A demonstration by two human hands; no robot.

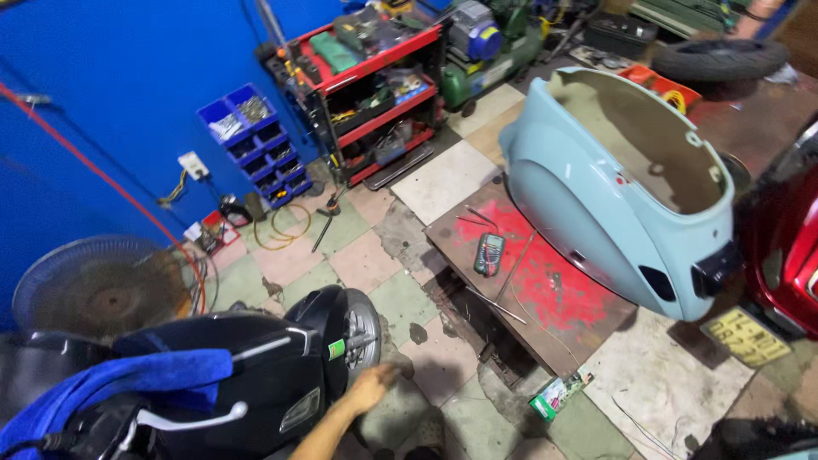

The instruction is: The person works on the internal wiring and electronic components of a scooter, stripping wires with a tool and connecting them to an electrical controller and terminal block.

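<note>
My left hand reaches forward from the bottom of the view, low over the tiled floor. It holds nothing and its fingers are loosely spread. It is just below the small wheel of a black scooter, not touching it. A blue cloth lies draped over the scooter's seat. My right hand is out of view.
A pale blue scooter body shell stands on a red-painted metal platform, beside a multimeter and thin rods. Around these are a red tool cart, blue parts bins, a floor fan, a red scooter, a tyre and a small green box.
</note>
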